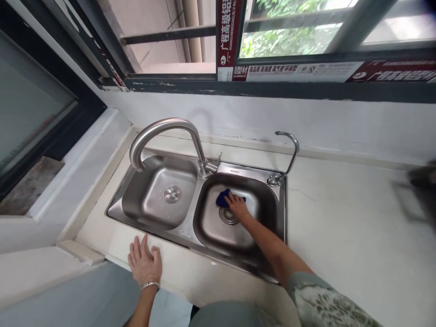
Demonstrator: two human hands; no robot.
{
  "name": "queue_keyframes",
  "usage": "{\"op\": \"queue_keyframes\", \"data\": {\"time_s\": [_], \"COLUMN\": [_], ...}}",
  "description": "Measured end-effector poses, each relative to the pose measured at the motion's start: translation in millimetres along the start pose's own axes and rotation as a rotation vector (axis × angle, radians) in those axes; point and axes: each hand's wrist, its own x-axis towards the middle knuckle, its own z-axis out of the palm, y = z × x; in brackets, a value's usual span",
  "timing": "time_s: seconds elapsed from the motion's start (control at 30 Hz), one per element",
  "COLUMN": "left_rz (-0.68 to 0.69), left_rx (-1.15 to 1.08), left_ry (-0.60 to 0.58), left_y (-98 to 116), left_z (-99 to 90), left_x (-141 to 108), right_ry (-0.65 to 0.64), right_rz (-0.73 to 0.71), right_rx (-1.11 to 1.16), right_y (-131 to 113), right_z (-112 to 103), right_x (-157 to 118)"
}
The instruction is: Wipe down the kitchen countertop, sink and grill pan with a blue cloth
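Observation:
My right hand [238, 206] reaches into the right basin of the steel double sink [191, 227]. Its fingers press on a dark blue cloth [223, 198] that lies on the basin floor, just behind the drain [228, 216]. Part of the cloth is hidden under the fingers. On the front strip of the counter, left of the sink's middle, my left hand [146, 260] rests flat with its fingers spread, holding nothing. A bracelet circles that wrist.
A large curved faucet [170, 123] arches over the left basin. At the sink's back right corner stands a thin spout [293, 152]. White countertop [344, 227] extends to the right, with a blurred dark object [424, 181] at its far edge. Windows line the back wall.

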Motion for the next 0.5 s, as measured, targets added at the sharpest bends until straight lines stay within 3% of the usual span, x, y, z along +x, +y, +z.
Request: {"op": "queue_keyframes", "data": {"time_s": [0.07, 0.13, 0.2, 0.3, 0.4, 0.5], "left_rz": [0.0, -0.007, -0.019, -0.025, -0.013, -0.003], "left_rx": [0.003, 0.002, -0.005, -0.019, -0.031, -0.04], "left_ry": [0.005, -0.01, -0.028, -0.026, -0.014, -0.015], "left_y": [1, 2, 4, 4, 4, 3], "left_z": [-0.5, -1.9, -3.3, -4.4, -4.8, -5.5], "left_x": [0, 0, 0, -1, -1, -1], "right_ry": [0.007, -0.003, -0.032, -0.1, -0.181, -0.266], "right_rz": [0.094, 0.176, 0.23, 0.236, 0.167, 0.056], "right_rx": [-0.037, -0.071, -0.101, -0.128, -0.123, -0.091], "right_y": [24, 31, 19, -17, -46, -54], "right_z": [-6, -4, 5, 24, 36, 34], "right_x": [-1, -13, -31, -60, -80, -92]}}
